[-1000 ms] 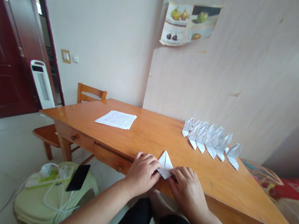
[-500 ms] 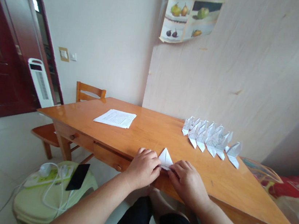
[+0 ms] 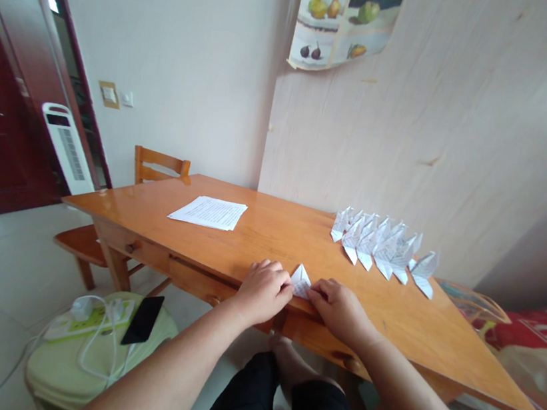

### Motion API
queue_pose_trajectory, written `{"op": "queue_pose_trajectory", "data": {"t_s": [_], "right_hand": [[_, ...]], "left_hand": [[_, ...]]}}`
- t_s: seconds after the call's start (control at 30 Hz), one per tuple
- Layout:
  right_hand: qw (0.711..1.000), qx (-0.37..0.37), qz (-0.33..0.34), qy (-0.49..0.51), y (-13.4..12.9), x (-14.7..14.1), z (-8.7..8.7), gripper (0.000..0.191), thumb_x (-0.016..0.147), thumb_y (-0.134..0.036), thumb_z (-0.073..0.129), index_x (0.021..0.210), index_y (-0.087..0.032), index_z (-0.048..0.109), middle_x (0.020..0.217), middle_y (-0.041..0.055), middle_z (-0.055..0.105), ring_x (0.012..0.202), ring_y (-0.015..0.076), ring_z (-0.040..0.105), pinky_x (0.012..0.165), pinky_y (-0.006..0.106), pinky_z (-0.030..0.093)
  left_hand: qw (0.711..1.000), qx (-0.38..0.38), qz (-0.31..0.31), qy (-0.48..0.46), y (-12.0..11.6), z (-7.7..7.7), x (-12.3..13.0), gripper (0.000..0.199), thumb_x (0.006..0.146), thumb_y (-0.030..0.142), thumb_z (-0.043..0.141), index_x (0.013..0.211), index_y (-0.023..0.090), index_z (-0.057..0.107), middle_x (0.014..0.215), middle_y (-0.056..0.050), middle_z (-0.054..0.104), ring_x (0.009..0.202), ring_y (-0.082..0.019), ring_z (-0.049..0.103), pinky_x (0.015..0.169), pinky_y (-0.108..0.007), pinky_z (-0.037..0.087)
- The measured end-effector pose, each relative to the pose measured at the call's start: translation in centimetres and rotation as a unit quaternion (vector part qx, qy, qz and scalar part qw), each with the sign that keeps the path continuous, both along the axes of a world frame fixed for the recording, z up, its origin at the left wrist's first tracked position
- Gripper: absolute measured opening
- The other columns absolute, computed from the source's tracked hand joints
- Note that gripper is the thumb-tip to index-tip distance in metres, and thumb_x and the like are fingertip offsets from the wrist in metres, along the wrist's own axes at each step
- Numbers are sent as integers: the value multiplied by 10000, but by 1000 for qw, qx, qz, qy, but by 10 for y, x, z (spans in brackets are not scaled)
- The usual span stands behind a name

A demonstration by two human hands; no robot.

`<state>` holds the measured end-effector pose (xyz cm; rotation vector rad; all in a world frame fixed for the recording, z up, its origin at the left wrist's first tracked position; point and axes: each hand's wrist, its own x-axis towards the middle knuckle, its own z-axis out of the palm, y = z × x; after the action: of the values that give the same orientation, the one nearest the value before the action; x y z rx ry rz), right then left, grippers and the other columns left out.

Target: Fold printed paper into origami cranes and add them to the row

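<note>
A small sheet of folded paper (image 3: pixel 300 282) with a pointed top lies at the front edge of the wooden table (image 3: pixel 271 225). Its lower part is turned up and shows print. My left hand (image 3: pixel 266 291) grips its left corner between thumb and fingers. On the opposite corner, my right hand (image 3: pixel 340 308) pinches the paper in the same way. Farther right on the table, several folded paper figures (image 3: pixel 383 246) made of printed paper stand in rows, and a single one (image 3: pixel 424 272) sits at their right end.
A stack of printed sheets (image 3: pixel 209 212) lies left on the table. Beside the table, a pale green stool (image 3: pixel 64 372) bears a power strip (image 3: pixel 86 325) with cables and a black phone (image 3: pixel 143 320). A wooden chair (image 3: pixel 161 162) stands behind the table's left end.
The paper's lower edge has been folded upward, so the white triangle looks shorter and print now shows at its base. Both hands stay at its sides. The camera view has shifted slightly.
</note>
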<state>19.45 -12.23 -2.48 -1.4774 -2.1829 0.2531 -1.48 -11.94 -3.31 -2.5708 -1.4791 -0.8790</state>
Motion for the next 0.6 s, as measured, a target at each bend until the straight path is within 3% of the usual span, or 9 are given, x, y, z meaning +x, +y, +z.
{"op": "queue_pose_trajectory", "data": {"t_s": [0.27,0.6], "right_hand": [[999,-48,-17,-4,11,-1,4,224,903,-299,546,732,-191,643,688,29,679,650,161,585,588,254,339],[997,-63,-43,-15,11,-4,7,137,881,-280,590,822,-181,664,802,64,713,725,178,607,618,260,330]], "left_hand": [[1000,-1,-2,13,7,-1,0,200,934,331,581,780,208,612,875,-48,604,873,-214,555,759,-323,404],[1000,-11,8,21,9,-1,2,137,907,314,606,821,208,594,907,-55,603,904,-229,555,818,-346,431]]}}
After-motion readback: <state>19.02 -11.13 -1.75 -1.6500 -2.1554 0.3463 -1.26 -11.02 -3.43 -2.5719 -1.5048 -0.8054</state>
